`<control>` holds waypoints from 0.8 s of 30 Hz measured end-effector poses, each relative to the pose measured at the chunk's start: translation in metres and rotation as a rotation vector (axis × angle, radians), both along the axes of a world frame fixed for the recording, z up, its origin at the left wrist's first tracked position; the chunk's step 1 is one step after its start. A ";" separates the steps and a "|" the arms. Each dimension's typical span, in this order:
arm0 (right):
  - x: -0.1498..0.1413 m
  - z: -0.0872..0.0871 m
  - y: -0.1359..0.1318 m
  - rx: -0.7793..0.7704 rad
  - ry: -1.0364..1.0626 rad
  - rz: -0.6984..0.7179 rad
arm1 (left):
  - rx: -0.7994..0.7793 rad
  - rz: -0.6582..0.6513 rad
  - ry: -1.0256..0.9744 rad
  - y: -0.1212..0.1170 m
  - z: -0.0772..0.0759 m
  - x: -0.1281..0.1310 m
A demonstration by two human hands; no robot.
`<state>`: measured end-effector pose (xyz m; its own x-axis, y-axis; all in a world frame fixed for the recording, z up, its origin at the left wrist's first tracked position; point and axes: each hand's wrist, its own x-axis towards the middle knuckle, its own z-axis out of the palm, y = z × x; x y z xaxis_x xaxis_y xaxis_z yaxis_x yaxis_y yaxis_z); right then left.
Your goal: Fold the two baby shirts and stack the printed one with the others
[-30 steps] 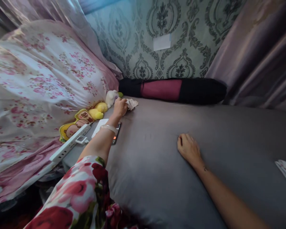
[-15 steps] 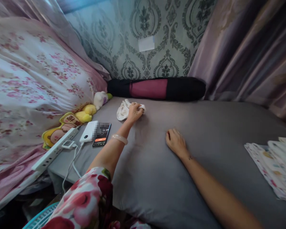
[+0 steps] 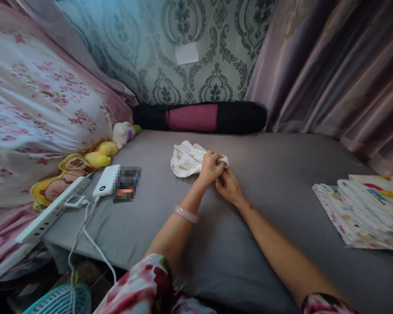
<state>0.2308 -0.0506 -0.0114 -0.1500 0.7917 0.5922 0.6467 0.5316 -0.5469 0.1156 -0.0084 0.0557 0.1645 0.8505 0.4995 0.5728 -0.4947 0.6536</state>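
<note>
A crumpled white cloth (image 3: pixel 187 160) with faint printed marks lies on the grey bed sheet (image 3: pixel 275 174), bunched to the left of my hands. My left hand (image 3: pixel 211 168), with a pale bangle on its wrist, is closed on the cloth's right end. Right beside it, my right hand (image 3: pixel 229 187) has its curled fingertips at the same rolled edge of cloth. The two hands touch or nearly touch, and their fingertips are partly hidden.
Folded printed cloths (image 3: pixel 367 213) lie stacked at the right. On the left are a power bank (image 3: pixel 106 180), a phone (image 3: pixel 127 184), a power strip (image 3: pixel 54 209) with cables, and plush toys (image 3: pixel 101 155). A black and maroon bolster (image 3: pixel 191 117) lies along the wall.
My left hand has drawn the cloth to the right and nearer, and the cloth is more spread out. My right hand has moved from the bare sheet to the cloth's edge. The view has shifted right.
</note>
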 end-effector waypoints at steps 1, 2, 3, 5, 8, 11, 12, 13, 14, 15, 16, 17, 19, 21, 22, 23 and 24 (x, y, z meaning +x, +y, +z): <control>0.001 0.001 0.001 0.003 0.029 0.001 | -0.006 -0.003 -0.009 -0.003 0.000 0.003; 0.001 0.001 0.001 0.004 0.058 0.004 | -0.012 -0.005 -0.021 -0.006 -0.001 0.005; 0.002 0.002 0.001 0.003 0.084 0.012 | -0.018 -0.011 -0.034 -0.008 -0.002 0.006; 0.004 0.004 0.002 -0.006 0.123 0.032 | -0.024 -0.039 -0.061 -0.012 -0.005 0.004; 0.005 0.006 0.002 -0.042 0.135 0.041 | -0.021 -0.025 -0.087 -0.016 -0.010 -0.008; 0.006 0.006 0.002 -0.062 0.112 0.019 | -0.044 0.140 -0.057 -0.021 -0.015 -0.025; 0.006 0.006 0.002 -0.061 0.109 0.011 | -0.065 0.188 -0.027 -0.024 -0.017 -0.031; 0.006 0.006 0.003 -0.059 0.108 0.001 | -0.093 0.219 0.011 -0.026 -0.018 -0.036; 0.006 0.006 0.003 -0.057 0.108 -0.009 | -0.123 0.232 0.053 -0.029 -0.018 -0.040; 0.006 0.006 0.004 -0.056 0.106 -0.017 | -0.154 0.231 0.097 -0.031 -0.020 -0.043; 0.006 0.006 0.004 -0.058 0.103 -0.025 | -0.181 0.224 0.139 -0.033 -0.021 -0.045; 0.007 0.006 0.005 -0.062 0.103 -0.033 | -0.202 0.215 0.177 -0.034 -0.022 -0.047; 0.008 0.007 0.005 -0.072 0.117 -0.047 | -0.222 0.202 0.237 -0.036 -0.027 -0.049; 0.010 0.010 0.006 -0.074 0.144 -0.062 | -0.210 0.203 0.256 -0.034 -0.034 -0.052; 0.011 0.011 0.006 -0.072 0.160 -0.070 | -0.188 0.205 0.242 -0.032 -0.037 -0.053; 0.013 0.014 0.006 -0.067 0.175 -0.079 | -0.156 0.211 0.209 -0.030 -0.040 -0.055; 0.015 0.016 0.007 -0.061 0.190 -0.091 | -0.115 0.222 0.163 -0.028 -0.042 -0.057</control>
<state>0.2463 -0.0440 0.0051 0.0336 0.8324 0.5532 0.5730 0.4374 -0.6931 0.0585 -0.0366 0.0134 0.0388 0.9243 0.3798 0.7608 -0.2737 0.5884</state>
